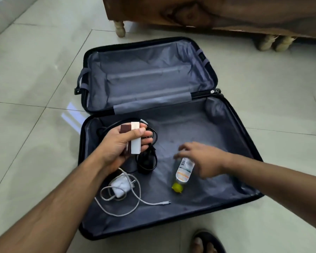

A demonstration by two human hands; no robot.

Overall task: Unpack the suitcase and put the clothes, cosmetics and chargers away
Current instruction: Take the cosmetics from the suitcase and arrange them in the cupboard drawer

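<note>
- Suitcase (171,221), lying open flat on the tiled floor (35,125); the far half holds nothing visible, the near half holds all the remaining items. No clothes are in view.
- Left hand (120,145), palm up over the left part of the near half, fingers closed around two small boxes held side by side: one brown box (125,129) and one white box (135,138).
- Right hand (201,157), reaching down onto the bottle (183,170). The fingers are spread over the bottle's base end and blurred, so whether they have closed on it cannot be told.
- Bottle: one, clear, with a yellow cap (177,187), lying on its side in the middle of the near half, cap toward the viewer.
- Step in hand, judged: gathering the cosmetics. The bottle is best taken around its body, not by the cap, and lifted level so a loose cap does not leak onto the lining.
- The left hand is already full; a third item there risks dropping a box, so the bottle is better carried in the right.
- Chargers: one white charger (119,187) with its white cable (135,198), and one bundle of black cable (147,159), both lying below the left hand.
- Count: two boxes, one bottle, two chargers.
</note>
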